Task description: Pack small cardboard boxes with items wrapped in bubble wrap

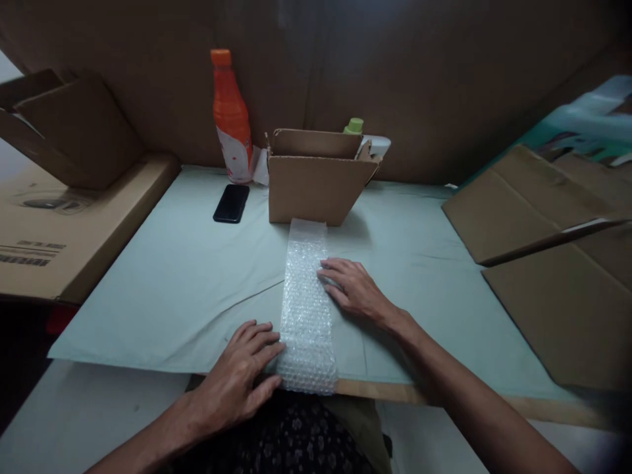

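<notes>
A long strip of clear bubble wrap (305,303) lies flat on the pale green table cover (187,276), running from the near table edge up to a small open cardboard box (316,187). My left hand (241,375) lies flat beside the strip's near end, fingertips touching its left edge. My right hand (353,289) rests palm down on the strip's right edge, about halfway along, fingers spread. Neither hand grips anything.
An orange drink bottle (231,118) and a black phone (231,203) are at the back left. A green-capped bottle (353,126) stands behind the box. Flat cardboard sheets (543,263) lie at the right. A large cardboard carton (59,224) lies at the left.
</notes>
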`<action>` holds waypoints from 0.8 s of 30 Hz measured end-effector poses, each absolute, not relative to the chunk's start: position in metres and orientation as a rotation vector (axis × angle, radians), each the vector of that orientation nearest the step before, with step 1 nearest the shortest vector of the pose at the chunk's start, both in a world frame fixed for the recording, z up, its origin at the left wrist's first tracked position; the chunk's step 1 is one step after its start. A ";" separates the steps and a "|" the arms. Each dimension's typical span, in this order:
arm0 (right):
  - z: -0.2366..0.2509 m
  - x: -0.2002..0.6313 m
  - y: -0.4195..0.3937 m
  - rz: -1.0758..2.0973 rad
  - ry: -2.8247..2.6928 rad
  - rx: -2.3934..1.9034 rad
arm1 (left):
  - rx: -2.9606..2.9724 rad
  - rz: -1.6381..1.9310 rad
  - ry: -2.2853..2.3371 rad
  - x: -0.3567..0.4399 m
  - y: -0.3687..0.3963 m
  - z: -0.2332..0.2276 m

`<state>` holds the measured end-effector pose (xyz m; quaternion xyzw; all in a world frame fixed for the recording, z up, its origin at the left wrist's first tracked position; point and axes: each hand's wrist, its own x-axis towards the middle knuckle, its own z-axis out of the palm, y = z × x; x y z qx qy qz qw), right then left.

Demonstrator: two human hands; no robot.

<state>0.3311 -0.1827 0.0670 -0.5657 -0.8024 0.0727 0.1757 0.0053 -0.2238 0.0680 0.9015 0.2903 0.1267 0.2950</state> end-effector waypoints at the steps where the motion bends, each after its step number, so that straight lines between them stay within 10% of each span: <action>1: 0.070 0.328 -0.193 0.237 -2.300 -1.574 | 2.394 0.345 0.771 0.006 -0.226 0.070; 18: 0.062 0.268 -0.291 0.804 -1.609 -1.519 | 2.020 0.452 0.751 0.023 -0.227 0.072; 24: 0.059 0.279 -0.296 0.178 -1.649 -1.620 | 1.951 0.473 1.182 0.055 -0.204 0.057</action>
